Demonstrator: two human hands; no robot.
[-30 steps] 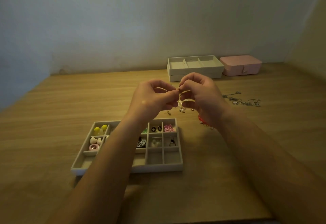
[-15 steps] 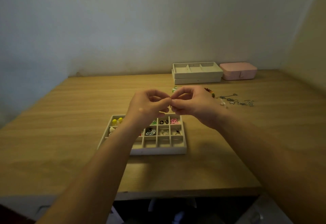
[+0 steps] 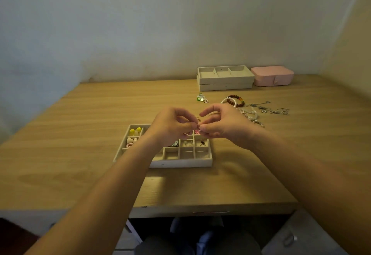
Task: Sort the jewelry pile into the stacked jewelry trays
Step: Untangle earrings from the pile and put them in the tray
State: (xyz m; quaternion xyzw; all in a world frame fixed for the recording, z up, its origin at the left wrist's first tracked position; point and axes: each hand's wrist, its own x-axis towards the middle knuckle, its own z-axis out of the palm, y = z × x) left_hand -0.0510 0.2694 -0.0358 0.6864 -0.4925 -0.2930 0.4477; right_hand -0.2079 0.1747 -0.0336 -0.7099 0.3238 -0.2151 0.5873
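A beige tray (image 3: 181, 162) with many small compartments lies on the desk in front of me, holding yellow beads (image 3: 135, 131), pale hearts and other small pieces. Above its far right corner my left hand (image 3: 170, 125) and my right hand (image 3: 224, 126) meet, both pinching one tiny jewelry piece (image 3: 198, 123) between thumb and fingers. The loose pile lies beyond my right hand: a brown bead bracelet (image 3: 237, 100), a white bead bracelet (image 3: 229, 101), silver chains (image 3: 269, 110) and a small green piece (image 3: 200, 98).
Two stacked beige trays (image 3: 224, 78) stand at the back by the wall, with a shut pink box (image 3: 272, 75) to their right. The desk's front edge (image 3: 200, 208) runs below my forearms, with a drawer handle in it.
The view has pulled back and tilted down, showing the desk edge and my lap. My hands have sunk closer to the compartment tray, still pinching the small piece together.
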